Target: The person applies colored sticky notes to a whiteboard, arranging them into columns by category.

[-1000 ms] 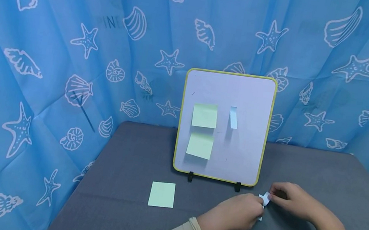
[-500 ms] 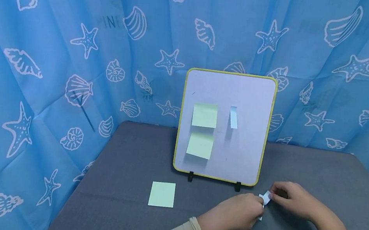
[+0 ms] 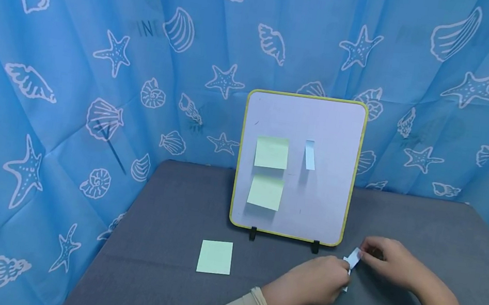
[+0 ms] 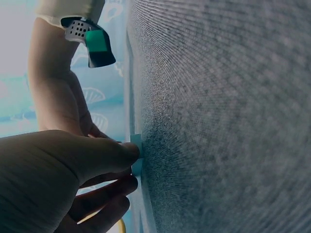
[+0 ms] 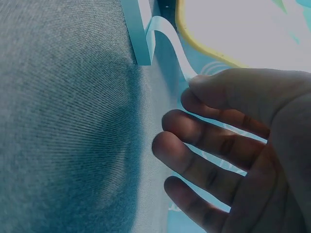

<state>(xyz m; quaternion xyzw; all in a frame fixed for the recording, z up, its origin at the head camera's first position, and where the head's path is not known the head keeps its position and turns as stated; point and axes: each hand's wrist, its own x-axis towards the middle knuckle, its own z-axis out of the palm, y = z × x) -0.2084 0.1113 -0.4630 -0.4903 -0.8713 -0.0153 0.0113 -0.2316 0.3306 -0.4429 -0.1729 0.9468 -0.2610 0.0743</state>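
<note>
My left hand (image 3: 313, 282) holds a small pad of narrow light-blue sticky notes (image 5: 138, 36) at the tabletop, its thumb against the pad in the left wrist view. Most of the pad is hidden behind that hand in the head view. My right hand (image 3: 393, 264) pinches the free end of the top blue strip (image 5: 171, 36) between thumb and forefinger. This strip bows away from the pad, its other end still joined to it. In the right wrist view the remaining fingers (image 5: 194, 165) are spread and loosely bent.
A yellow-edged whiteboard (image 3: 317, 204) stands behind the hands on black feet (image 3: 315, 247). Two pale green notes (image 3: 271, 152) and one narrow blue note (image 3: 310, 155) stick to it. A green square note (image 3: 215, 257) lies on the grey cloth-covered table (image 3: 156, 244).
My right hand has risen slightly up and away from the pad. More of the blue strip is lifted and it looks straighter. The left hand has stayed in place.
</note>
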